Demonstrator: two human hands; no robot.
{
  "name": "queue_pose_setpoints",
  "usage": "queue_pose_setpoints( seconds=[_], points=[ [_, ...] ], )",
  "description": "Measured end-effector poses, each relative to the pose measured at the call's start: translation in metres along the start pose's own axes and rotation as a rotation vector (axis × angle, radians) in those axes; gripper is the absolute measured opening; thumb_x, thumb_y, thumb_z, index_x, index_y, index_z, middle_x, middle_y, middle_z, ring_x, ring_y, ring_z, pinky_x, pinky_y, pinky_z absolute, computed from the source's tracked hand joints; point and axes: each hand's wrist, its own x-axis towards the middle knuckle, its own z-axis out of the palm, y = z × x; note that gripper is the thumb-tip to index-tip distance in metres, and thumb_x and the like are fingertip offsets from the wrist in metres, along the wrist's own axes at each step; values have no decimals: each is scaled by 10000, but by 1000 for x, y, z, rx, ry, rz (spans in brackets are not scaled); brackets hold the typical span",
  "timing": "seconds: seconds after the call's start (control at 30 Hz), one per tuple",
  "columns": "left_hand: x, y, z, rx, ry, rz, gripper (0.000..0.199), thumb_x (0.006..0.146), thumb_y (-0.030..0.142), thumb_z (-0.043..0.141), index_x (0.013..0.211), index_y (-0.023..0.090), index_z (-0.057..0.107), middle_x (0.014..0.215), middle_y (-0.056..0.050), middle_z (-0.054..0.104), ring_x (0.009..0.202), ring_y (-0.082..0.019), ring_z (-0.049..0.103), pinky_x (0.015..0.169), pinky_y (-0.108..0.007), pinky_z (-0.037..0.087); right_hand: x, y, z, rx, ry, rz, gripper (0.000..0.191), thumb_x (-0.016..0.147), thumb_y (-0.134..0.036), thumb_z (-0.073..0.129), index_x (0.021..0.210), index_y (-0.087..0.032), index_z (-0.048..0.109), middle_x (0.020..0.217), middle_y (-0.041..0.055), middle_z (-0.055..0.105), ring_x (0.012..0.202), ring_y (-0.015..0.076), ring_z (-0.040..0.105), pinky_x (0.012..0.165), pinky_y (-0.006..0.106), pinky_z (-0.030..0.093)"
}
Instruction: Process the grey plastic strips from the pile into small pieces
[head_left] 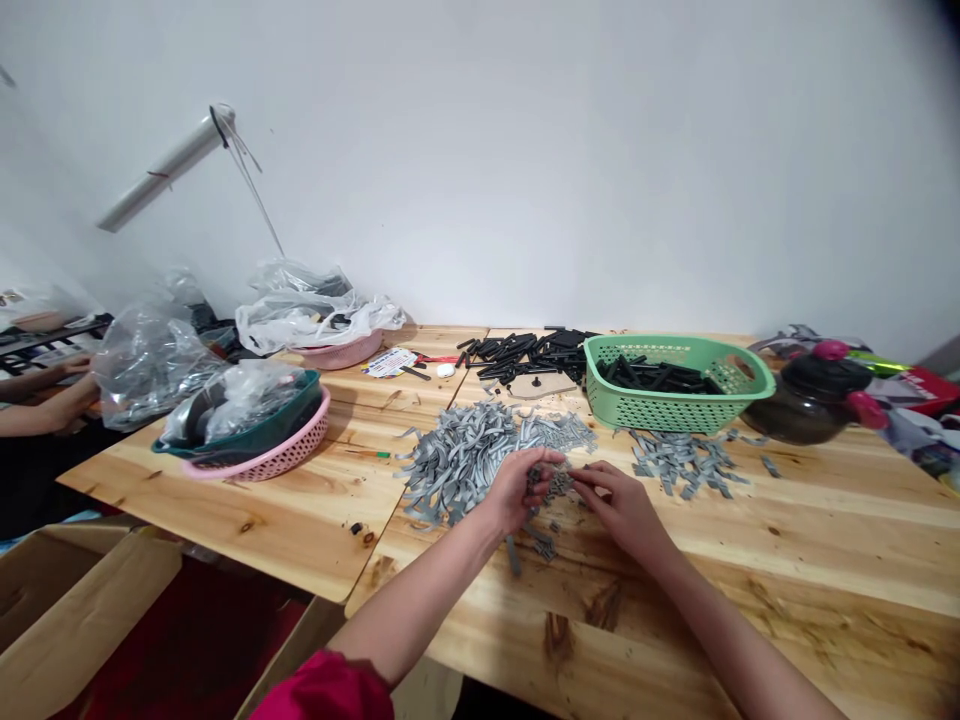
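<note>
Many flat grey strips (pixel 457 462), perforated basket (pixel 675 411)

Printed card (pixel 389 363), print too small to read

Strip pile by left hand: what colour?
Grey; the strip pile shows in the head view.

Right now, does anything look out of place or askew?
Yes: at left, the dark green tub sits askew over the front pink basket, overhanging its rim, and a small black piece lies alone, apart from the black sticks.
</note>
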Motion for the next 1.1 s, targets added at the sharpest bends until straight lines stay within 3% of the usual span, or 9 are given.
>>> queue_pose_setpoints(
  seconds=[0.13,0.27,0.33,0.47,0.67,0.8,0.93,1.0,1.1],
  points=[
    [2,1,-1,-138,0,-26,318,618,233,696,882,58,663,659,5,494,480,-29,352,406,-147,121,0,-1,1,-75,77,-70,262,909,-370,536,996,-206,719,930,83,630,818,195,609,659,296,522],
    [4,-4,0,-105,-27,31,330,591,179,754,878,44,661,670,2,517,470,-12,311,403,-145,116,1,-1,0,198,162,68,438,829,-389,649,1222,-211,578,839,25,588,768,167,617,718,303,560],
    [4,-6,1,-105,-21,44,340,606,210,782,873,35,666,667,0,526,461,-5,292,401,-144,119,2,0,-1,318,141,141,434,780,-431,698,1136,-194,624,775,12,572,717,161,613,720,317,574],
    [5,-7,1,-151,48,1,282,648,224,745,846,39,668,687,-36,567,492,-29,389,406,-140,171,3,1,-3,444,66,237,380,739,-516,716,902,-173,722,907,63,627,719,167,626,667,327,591],
    [10,-9,-3,-163,49,-1,277,572,70,693,848,47,679,699,-36,585,485,-24,383,424,-149,212,1,2,-4,335,53,220,418,763,-469,692,1015,-141,752,487,-23,483,430,88,422,435,213,384],
    [10,-11,-3,-111,37,36,348,580,218,822,857,42,703,685,-37,578,478,-16,361,429,-169,140,1,-3,-5,272,37,138,381,813,-417,640,1079,-168,752,579,2,544,511,99,469,489,210,410],
    [8,-12,-3,-13,51,48,484,556,365,873,920,76,738,677,-35,603,451,-11,314,450,-216,77,1,-8,-4,249,9,103,340,829,-396,635,1107,-234,747,868,55,699,636,124,573,589,222,492],
    [7,-12,-3,28,85,59,522,536,390,883,936,81,753,667,-36,618,443,-10,298,459,-230,81,1,-9,-2,270,20,126,316,802,-388,675,1075,-252,759,1034,63,709,805,166,639,691,232,531],
    [5,-11,-2,73,118,77,535,512,398,891,919,74,765,671,-49,646,434,-10,286,458,-240,94,-1,-6,2,326,92,241,340,716,-395,760,1021,-246,776,1036,64,722,949,224,657,759,249,553]
  ],
)
